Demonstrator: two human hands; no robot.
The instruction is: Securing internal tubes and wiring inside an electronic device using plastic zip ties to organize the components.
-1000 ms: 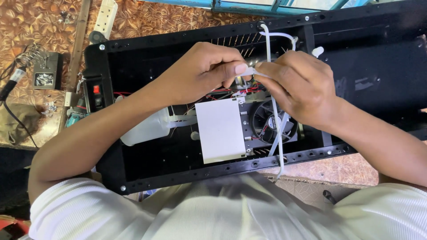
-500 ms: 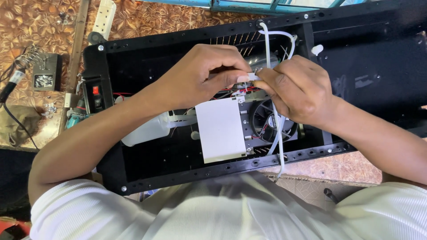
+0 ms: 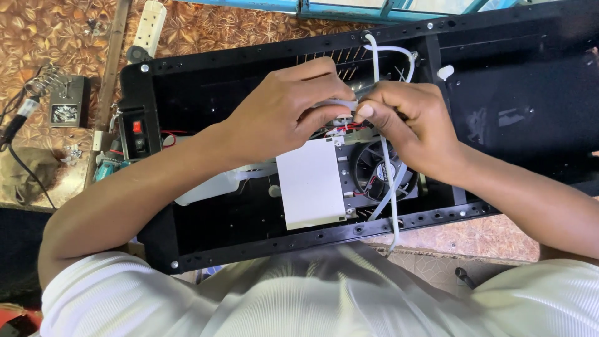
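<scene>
Two hands meet over the long black metal chassis [image 3: 206,231]. Inside it lie a white rectangular plate [image 3: 311,184] and, just beside it, a round black cooling fan [image 3: 374,173]. Your left hand [image 3: 284,112] and right hand [image 3: 409,122] both pinch the thin white plastic tie [image 3: 340,103] above the fan.

- The brown surface with a leaf pattern [image 3: 206,28] is lit by bright, even light.
- A blue painted metal frame [image 3: 349,11] runs along the top edge.
- A thin brown wooden strip [image 3: 111,68] lies on the left.
- A white plastic power strip [image 3: 148,25] rests near it.
</scene>
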